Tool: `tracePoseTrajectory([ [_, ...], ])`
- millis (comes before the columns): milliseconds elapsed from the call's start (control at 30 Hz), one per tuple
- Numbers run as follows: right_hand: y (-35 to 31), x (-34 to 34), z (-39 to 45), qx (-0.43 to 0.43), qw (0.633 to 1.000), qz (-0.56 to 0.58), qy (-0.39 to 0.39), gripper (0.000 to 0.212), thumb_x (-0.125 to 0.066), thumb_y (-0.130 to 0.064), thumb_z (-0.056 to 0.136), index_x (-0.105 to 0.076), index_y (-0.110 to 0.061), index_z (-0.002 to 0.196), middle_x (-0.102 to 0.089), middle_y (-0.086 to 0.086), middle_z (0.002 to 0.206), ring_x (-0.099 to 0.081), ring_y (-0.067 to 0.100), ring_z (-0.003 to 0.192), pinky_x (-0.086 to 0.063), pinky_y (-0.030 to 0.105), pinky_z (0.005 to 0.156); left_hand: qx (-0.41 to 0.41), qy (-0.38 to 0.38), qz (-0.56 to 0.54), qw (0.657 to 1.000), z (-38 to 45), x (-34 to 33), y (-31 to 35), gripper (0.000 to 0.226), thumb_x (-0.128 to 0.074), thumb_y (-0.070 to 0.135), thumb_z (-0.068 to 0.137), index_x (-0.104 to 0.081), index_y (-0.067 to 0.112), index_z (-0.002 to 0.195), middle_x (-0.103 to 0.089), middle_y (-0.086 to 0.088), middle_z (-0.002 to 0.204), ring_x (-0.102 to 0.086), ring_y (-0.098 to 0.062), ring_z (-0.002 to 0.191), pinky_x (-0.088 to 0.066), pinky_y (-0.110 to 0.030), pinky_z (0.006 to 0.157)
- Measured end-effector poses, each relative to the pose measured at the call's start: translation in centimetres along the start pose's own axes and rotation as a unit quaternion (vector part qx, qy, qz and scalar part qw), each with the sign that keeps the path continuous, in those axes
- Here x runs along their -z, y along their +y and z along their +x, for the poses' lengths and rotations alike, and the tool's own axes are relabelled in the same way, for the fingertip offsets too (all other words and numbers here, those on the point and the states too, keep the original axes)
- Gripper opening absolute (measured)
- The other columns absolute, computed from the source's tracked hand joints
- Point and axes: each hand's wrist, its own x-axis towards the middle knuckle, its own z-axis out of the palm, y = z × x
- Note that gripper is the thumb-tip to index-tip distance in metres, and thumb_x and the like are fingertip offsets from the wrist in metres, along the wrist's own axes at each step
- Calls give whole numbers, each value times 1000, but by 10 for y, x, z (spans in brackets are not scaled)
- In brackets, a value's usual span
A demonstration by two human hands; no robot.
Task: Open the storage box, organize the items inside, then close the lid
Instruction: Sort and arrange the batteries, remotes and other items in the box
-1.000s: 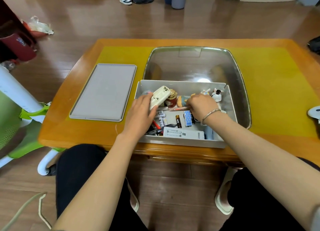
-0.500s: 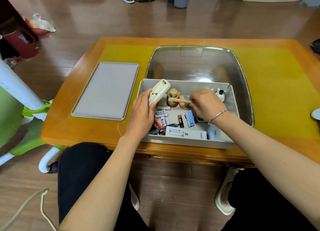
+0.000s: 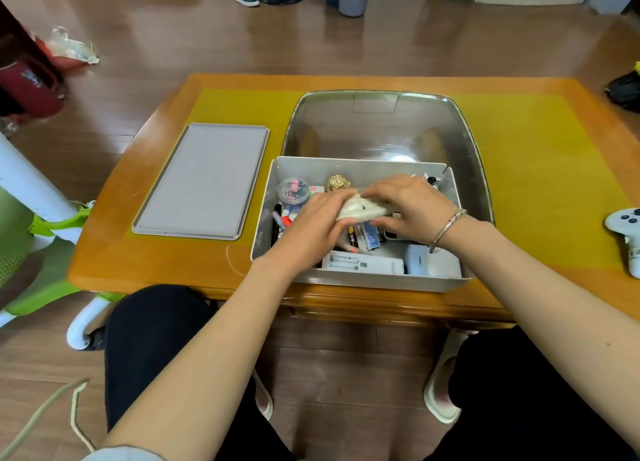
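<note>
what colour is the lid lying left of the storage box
Plain light grey, seen in the head view: the lid lies flat on the table beside the box.

Blurred white device [image 3: 363,208] between hands

2 hands [image 3: 360,218] on white device [image 3: 363,208]

The lid [image 3: 202,181] lies left of the storage box [image 3: 360,280] — both on the table [image 3: 156,252].
</note>
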Motion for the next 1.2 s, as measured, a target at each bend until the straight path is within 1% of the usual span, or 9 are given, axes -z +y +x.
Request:
tracePoseTrajectory([
  [133,14,5,-11,-34,999,41,-9,53,-74,-26,76,-57,-13,125,-62,7,118,-53,25,111,-39,36,95,-14,-15,-34,999,13,-11,13,46,-61,25,92,-43,17,134,-51,0,131,-36,-6,117,-35,-28,98],
  [267,35,5,-19,-148,985,-87,-8,44,-67,-41,80,-60,-25,121,-63,0,119,-53,22,115,-33,37,92,27,-12,54,998,15,-10,6,69,-74,40,79,-40,22,136,-45,0,134,-37,-19,123,-33,-35,102],
  [467,43,-6,-26,-206,969,-135,-11,24,-67,-36,82,-67,-28,104,-65,-4,107,-47,22,112,-28,39,86,37,-218,145,964,5,-4,-5,38,-72,41,82,-64,27,116,-61,3,106,-51,-18,101,-44,-34,83],
  [533,40,-8,-27,-213,965,-153,7,8,-62,-27,84,-67,-27,89,-65,-4,95,-47,24,107,-26,39,82,40,-249,166,953,7,-2,-2,35,-70,38,84,-67,28,117,-62,3,103,-52,-18,97,-45,-34,79],
  [600,37,-8,-28,-225,962,-154,4,11,-57,-22,84,-60,-26,74,-59,-3,78,-49,26,102,-24,38,79,40,-270,193,942,12,-2,1,29,-68,33,86,-68,26,115,-64,1,106,-53,-21,97,-46,-34,80],
  [733,33,-7,-31,-235,958,-164,-11,11,-56,-25,85,-66,-29,88,-63,-4,88,-47,25,102,-27,40,84,36,-308,223,924,19,-5,5,25,-64,31,86,-71,22,108,-66,-4,103,-56,-25,96,-49,-35,81],
  [900,32,-6,-33,-265,940,-211,-31,12,-53,-17,84,-65,-21,81,-64,-5,84,-44,24,102,-27,41,88,64,-280,155,945,26,4,1,20,-73,26,75,-65,22,93,-63,6,89,-56,-16,85,-44,-26,65],
  [1067,32,-3,-28,-269,936,-210,-88,18,-48,-20,84,-65,-21,87,-62,-4,87,-41,23,105,-27,43,91,73,-264,82,958,28,10,0,15,-70,16,82,-64,17,95,-64,5,95,-57,-12,85,-41,-20,67],
  [1200,39,1,-36,-262,957,-127,-7,30,-45,-26,86,-64,-26,109,-65,1,109,-43,26,111,-25,40,85,104,-206,-2,973,30,26,-3,13,-68,18,87,-62,22,97,-62,7,94,-57,-9,84,-42,-19,66],
])
